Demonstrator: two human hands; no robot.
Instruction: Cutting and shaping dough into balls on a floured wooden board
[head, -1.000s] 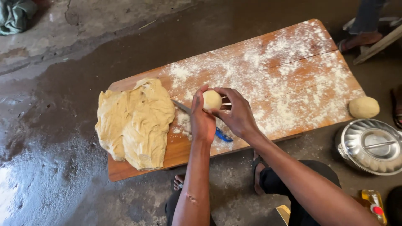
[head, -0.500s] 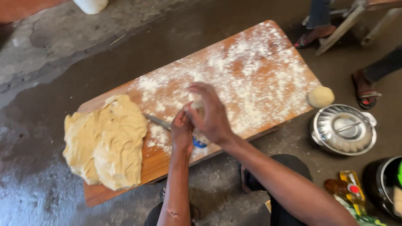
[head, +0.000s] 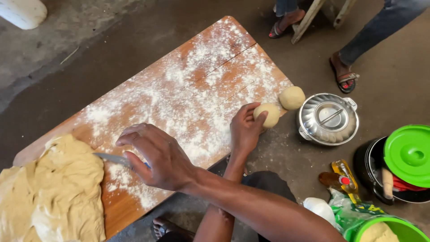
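Two dough balls: one in my left hand (head: 244, 132), one (head: 292, 97) just beyond it at the right end of the board (head: 188, 67), beside the steel pot (head: 329, 118).
Left hand: fingers cupped around the held ball (head: 267, 114) at the board's near right edge.
Right hand (head: 156, 161): crossed over to the left, lying on the knife (head: 112, 158) handle; I cannot tell if the grip is closed.
Dough mass (head: 49, 192): near left corner, blade tip touching it.
Method: I judge the ball should go down gently, apart from its neighbour, on floured wood.
Caution: keep my fingers behind the blade.
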